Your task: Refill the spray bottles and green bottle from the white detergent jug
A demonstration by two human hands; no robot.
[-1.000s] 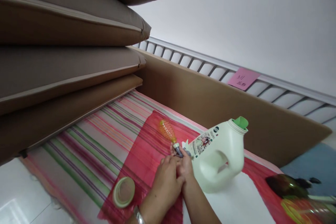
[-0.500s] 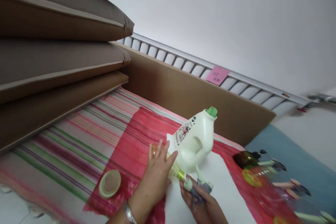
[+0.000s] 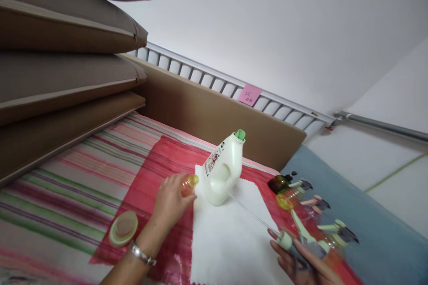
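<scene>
My left hand [image 3: 170, 202] is closed around a small see-through bottle [image 3: 189, 185] with a yellow neck, tilted and without a top. In my right hand [image 3: 301, 258] is a spray trigger head [image 3: 286, 241], grey and pale green, its thin dip tube [image 3: 254, 216] pointing left, away from the bottle. Between the hands and farther back, a white jug [image 3: 230, 164] with a green spout stands on a white sheet [image 3: 230, 245]. A round pale-green cap [image 3: 123, 229] lies left of my left wrist.
Several spray bottles [image 3: 314, 205] stand in a row at the right, by a blue surface [image 3: 334, 187]. Red film [image 3: 150, 173] lies over a striped cloth [image 3: 93, 160]. Behind are a brown board [image 3: 207, 111] and a radiator with a pink note [image 3: 250, 95]. Stacked cushions [image 3: 67, 71] rise at left.
The spray head and its tube have come out of the bottle. My right hand has moved right with the spray head, while my left hand has shifted left with the bottle. The view has turned right.
</scene>
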